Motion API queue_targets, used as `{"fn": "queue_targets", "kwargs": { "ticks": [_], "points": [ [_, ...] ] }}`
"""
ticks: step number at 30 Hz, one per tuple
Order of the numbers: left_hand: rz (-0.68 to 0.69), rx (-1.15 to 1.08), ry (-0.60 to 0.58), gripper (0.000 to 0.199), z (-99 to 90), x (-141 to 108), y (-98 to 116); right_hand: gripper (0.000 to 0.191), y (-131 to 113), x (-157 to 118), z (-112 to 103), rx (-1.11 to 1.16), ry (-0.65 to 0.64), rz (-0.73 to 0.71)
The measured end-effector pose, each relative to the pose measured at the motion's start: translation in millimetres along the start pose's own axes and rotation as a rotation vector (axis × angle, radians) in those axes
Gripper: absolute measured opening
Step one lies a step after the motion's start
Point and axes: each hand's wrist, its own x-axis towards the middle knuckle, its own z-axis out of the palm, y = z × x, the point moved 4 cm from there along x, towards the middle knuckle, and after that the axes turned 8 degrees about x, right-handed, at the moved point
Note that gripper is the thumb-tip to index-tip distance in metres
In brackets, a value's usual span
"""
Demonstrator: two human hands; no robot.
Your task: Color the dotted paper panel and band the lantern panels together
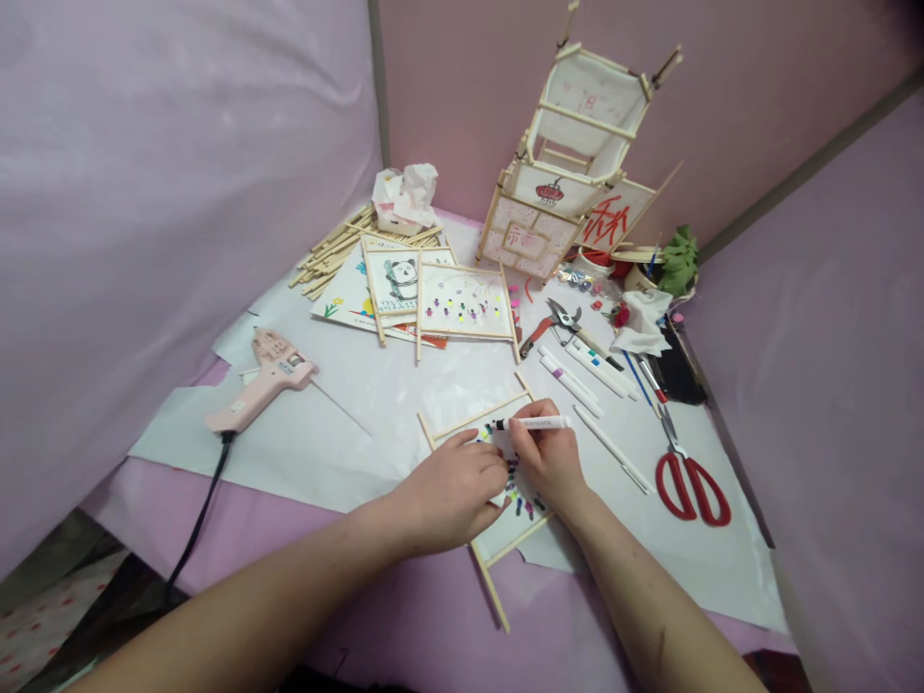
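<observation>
My right hand (545,452) is closed around a white marker (543,422), its dark tip pointing left at the panel. Under both hands lies a white panel in a frame of thin wooden sticks (514,551), with small purple, yellow, green and dark marks drawn on it. My left hand (462,486) rests on the panel's left part, fingers curled and the index finger near the marker tip. Something white shows under its fingers; what it is, I cannot make out. My hands cover much of the drawing.
A pink glue gun (264,380) lies left. Behind are framed drawings (462,308), a bundle of sticks (328,255) and a tall stick lantern (534,226). Rightward lie pruning shears (552,322), several markers (570,380), red-handled scissors (689,481) and a potted plant (679,260).
</observation>
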Motion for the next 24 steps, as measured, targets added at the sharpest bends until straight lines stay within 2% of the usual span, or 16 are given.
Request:
{"fn": "queue_targets", "kwargs": {
  "ticks": [24],
  "points": [
    [-0.012, -0.012, -0.003, 0.015, 2.2, -0.3, -0.4, 0.014, 0.9, -0.4, 0.2, 0.01, 0.003, -0.009]
  ]
}}
